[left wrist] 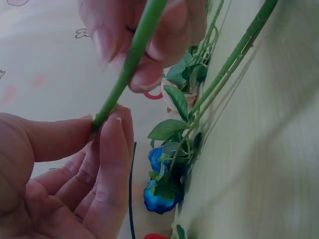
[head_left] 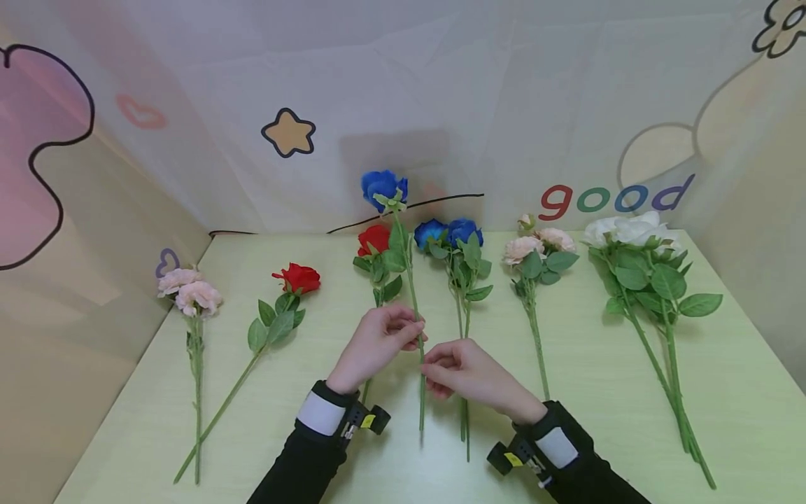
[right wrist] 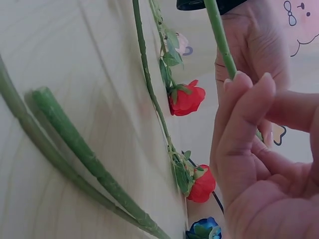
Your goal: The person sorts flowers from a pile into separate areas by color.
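Observation:
A blue rose (head_left: 384, 189) on a long green stem is held up over the middle of the table, its bloom in front of the backdrop. My left hand (head_left: 380, 339) pinches the stem (left wrist: 119, 84) between thumb and fingertips about midway. Slightly lower, my right hand (head_left: 469, 371) pinches the same stem with thumb and index finger. Under the left forearm lies a red rose (head_left: 374, 239), its stem partly hidden. Two blue roses (head_left: 462, 232) lie just right of the held stem, their stems passing beneath the right hand.
Pale pink carnations (head_left: 198, 297) and another red rose (head_left: 299, 278) lie at left, stems crossing. Pink flowers (head_left: 524, 250) and a bunch of white flowers (head_left: 636, 229) lie at right. A printed cloth backdrop (head_left: 441, 84) rises behind the table (head_left: 743, 420).

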`<state>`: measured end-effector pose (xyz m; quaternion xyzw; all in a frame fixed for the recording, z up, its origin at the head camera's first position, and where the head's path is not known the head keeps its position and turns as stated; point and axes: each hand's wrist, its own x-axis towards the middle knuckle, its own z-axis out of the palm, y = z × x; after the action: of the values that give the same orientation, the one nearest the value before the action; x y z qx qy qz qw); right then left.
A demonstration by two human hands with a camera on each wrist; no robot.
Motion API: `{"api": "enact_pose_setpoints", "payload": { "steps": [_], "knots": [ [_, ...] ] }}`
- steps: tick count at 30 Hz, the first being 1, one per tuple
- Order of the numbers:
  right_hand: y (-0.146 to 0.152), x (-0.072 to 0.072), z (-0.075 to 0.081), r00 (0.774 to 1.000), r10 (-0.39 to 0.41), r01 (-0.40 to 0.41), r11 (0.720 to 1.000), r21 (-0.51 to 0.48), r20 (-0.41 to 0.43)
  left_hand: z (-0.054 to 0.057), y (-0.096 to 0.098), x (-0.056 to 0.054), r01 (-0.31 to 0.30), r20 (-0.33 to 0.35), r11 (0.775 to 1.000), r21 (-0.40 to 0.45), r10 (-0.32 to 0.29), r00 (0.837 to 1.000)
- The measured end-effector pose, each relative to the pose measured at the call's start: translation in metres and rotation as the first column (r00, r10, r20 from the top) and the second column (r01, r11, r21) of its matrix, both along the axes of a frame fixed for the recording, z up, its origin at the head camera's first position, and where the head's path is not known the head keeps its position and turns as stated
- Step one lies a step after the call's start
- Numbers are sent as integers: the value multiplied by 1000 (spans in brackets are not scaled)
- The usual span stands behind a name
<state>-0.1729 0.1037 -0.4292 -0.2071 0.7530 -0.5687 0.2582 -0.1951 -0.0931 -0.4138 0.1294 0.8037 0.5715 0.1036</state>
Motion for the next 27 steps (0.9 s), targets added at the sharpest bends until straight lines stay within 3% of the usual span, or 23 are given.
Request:
{"api": "enact_pose_setpoints", "payload": {
  "steps": [5,11,16,27],
  "knots": [
    [0,1,1,1000,-3,3,1000,11,-3,-2,3,1,27,-9,1000,-12,-27,1000],
    [8,0,7,998,15,-16,1000,18,59,-2,5,2,25,-14,998,-57,-26,1000],
    [21,-4,17,996,2,-6,999,40,87,-1,0,0,-28,-42,997,-70,25,999],
    [47,-13,32,993,-111,106,988,109,38,3,-12,-4,-111,-79,988,-111,102,992]
  ]
}}
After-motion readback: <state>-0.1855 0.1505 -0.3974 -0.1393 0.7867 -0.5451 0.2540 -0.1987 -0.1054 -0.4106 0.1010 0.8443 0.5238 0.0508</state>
